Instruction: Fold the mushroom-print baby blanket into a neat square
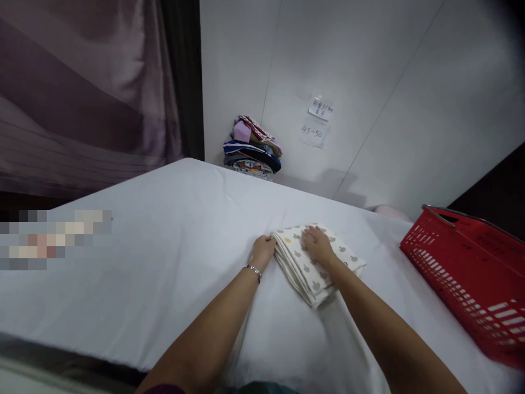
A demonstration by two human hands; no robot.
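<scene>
A folded white cloth with small grey and yellow prints lies on the white-sheeted table. My right hand rests flat on top of the cloth, fingers stretched toward its far edge. My left hand, with a bracelet at the wrist, presses against the cloth's left folded edge, its fingers curled at the corner.
A stack of folded colourful clothes sits at the table's far edge against the white wall. A red plastic basket stands at the right. Paper notes are stuck on the wall. A purple curtain hangs at the left.
</scene>
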